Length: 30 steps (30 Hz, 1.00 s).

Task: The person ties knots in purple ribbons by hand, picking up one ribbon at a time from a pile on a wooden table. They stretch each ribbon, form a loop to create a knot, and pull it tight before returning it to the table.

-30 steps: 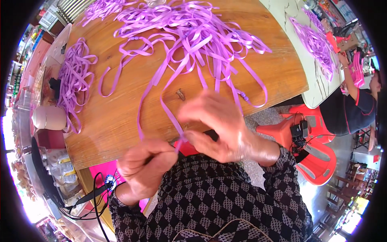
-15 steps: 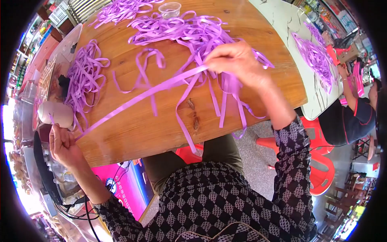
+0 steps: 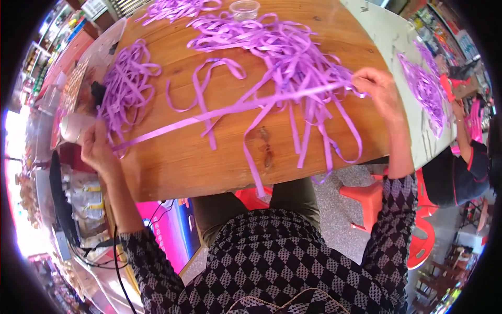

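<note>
A long purple ribbon (image 3: 204, 116) stretches nearly straight across the wooden table between my two hands. My left hand (image 3: 98, 149) pinches its end near the table's left edge, beside a whitish rounded object (image 3: 75, 127) that it partly hides. At the right, my right hand (image 3: 377, 90) is closed on the other end, its fingers pressed together. Beyond the stretched strip lies a big tangled heap of purple ribbons (image 3: 282, 44), with several loose ends trailing toward the near edge. One looped ribbon (image 3: 197, 86) lies apart, left of the heap.
Another ribbon pile (image 3: 128, 78) sits at the table's left, and one more (image 3: 180, 9) at the far side by a clear plastic cup (image 3: 244, 9). A marble-patterned table (image 3: 379, 29) adjoins on the right, with bagged ribbons (image 3: 421, 86). A co-worker (image 3: 455, 175) and red stools (image 3: 363, 201) are beyond.
My right hand has moved right, drawing the ribbon out longer and tauter. My left hand has risen slightly in the picture. The whole view has shifted a little.
</note>
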{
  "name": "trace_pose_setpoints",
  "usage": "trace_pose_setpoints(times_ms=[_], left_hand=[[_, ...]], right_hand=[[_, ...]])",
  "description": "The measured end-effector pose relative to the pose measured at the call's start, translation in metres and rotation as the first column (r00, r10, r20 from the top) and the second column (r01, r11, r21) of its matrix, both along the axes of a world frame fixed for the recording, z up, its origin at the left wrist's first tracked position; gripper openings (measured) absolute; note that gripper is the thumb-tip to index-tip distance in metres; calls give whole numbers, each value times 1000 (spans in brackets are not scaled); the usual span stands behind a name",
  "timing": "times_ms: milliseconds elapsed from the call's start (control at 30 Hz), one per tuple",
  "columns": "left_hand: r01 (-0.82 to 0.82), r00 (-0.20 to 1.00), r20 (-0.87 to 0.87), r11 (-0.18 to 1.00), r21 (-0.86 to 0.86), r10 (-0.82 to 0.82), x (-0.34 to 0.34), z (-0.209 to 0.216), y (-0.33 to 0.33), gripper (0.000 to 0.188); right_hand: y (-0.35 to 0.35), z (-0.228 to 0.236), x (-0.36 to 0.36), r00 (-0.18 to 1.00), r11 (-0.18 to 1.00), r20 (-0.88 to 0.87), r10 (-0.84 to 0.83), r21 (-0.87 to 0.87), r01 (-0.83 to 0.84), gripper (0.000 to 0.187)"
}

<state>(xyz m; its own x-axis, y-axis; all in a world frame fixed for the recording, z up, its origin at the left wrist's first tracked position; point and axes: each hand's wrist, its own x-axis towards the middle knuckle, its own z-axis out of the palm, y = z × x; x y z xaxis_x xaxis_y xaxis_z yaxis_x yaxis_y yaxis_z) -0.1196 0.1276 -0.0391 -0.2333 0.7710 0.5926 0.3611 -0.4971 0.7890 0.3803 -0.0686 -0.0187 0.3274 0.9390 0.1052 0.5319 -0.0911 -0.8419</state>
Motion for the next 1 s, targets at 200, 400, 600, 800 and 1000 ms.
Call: trace_pose_setpoints(times_ms=[200, 400, 600, 800, 1000], left_hand=[[208, 918, 374, 965, -159, -136, 18, -6, -3, 11], [392, 819, 546, 867, -307, -177, 16, -2, -14, 14], [509, 722, 653, 814, -279, -228, 24, -6, -14, 12], [533, 752, 602, 785, -317, -268, 5, -7, -16, 19], [636, 669, 669, 715, -290, -324, 13, -5, -17, 10]], right_hand=[[-17, -9, -8, 990, 995, 105, -95, -26, 98, 9], [-16, -22, -4, 996, 997, -49, -72, 32, 74, 8], [-23, -17, 2, 989, 989, -1, -147, -28, 147, 10], [-29, -19, 7, 986, 993, -130, -103, -62, 96, 18], [-37, -9, 0, 980, 996, -180, -89, -17, 87, 22]])
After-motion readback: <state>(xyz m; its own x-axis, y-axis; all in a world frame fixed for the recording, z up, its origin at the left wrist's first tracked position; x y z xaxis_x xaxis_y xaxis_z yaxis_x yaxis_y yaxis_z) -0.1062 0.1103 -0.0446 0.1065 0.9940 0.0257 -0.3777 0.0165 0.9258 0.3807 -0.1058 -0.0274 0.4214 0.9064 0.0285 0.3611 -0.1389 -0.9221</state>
